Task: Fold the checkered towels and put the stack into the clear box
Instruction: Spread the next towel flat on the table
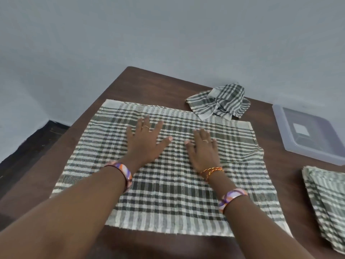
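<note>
Two bare hands lie flat on one spread checkered towel, on a dark brown wooden table [141,85] set against a pale grey wall [168,30]; left to right:

- The spread checkered towel [168,193] covers the middle of the table, opened out to a single layer, its near edge close to the table's front.
- The left hand [146,140] rests palm down on the towel's far half, fingers splayed and gripping nothing; a thin ring sits on one finger and a purple-and-orange bangle [124,174] on the wrist.
- The right hand [203,148] lies just beside it, thumbs near but apart, also palm down with fingers loose and nothing held; an orange thread bracelet [211,171] circles the wrist, and a second bangle [231,198] sits farther up the forearm.
- A crumpled checkered towel [220,104] is bunched at the far edge of the table, its near corner touching or overlapping the spread towel's far edge.
- The clear box [308,133] stands on the right side of the table, well apart from the hands; it holds no towels, and only a pale square label shows through its base.
- A stack of folded checkered towels [328,206] lies near the front right, in front of the box and outside it, partly cut off by the frame edge.
</note>
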Available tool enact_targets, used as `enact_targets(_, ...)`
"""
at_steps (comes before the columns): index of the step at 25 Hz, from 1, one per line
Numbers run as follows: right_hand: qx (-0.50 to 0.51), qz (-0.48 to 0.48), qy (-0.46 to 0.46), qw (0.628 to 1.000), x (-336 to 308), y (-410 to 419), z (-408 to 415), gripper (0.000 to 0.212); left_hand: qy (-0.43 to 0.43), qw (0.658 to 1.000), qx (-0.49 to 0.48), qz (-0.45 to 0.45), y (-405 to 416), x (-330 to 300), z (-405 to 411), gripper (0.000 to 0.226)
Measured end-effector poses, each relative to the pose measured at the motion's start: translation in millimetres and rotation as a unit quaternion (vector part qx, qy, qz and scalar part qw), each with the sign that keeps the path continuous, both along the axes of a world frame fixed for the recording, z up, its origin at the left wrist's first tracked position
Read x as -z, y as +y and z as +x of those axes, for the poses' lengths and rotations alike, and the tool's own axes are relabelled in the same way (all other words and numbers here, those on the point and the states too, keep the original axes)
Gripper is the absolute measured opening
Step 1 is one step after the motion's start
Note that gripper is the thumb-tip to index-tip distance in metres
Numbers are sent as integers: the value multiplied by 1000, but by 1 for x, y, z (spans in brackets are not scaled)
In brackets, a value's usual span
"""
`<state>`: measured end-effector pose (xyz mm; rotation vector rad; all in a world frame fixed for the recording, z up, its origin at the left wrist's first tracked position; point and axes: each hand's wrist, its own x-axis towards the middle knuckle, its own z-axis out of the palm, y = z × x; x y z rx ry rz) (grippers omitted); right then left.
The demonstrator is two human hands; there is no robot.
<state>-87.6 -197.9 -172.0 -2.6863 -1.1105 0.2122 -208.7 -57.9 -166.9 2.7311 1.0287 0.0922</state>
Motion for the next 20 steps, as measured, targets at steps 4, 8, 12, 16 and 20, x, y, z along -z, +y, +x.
enact_targets(4,-38,-17,12,999,3,-25,-45,64,19,1000,-19,-7,-51,7,-21,67)
enact_targets(8,62,-68,16,996,8,-99,-44,71,64,988,-139,-29,-71,17,-69,75)
enact_targets(12,135,-77,29,987,7,-170,-45,65,77,985,-152,-37,-83,16,-110,74)
enact_targets(16,218,-73,28,973,9,-222,-55,63,63,986,-141,-65,-89,8,-122,72)
enact_targets(20,359,12,44,932,11,-246,-80,64,3,985,-168,-25,-95,7,-145,50)
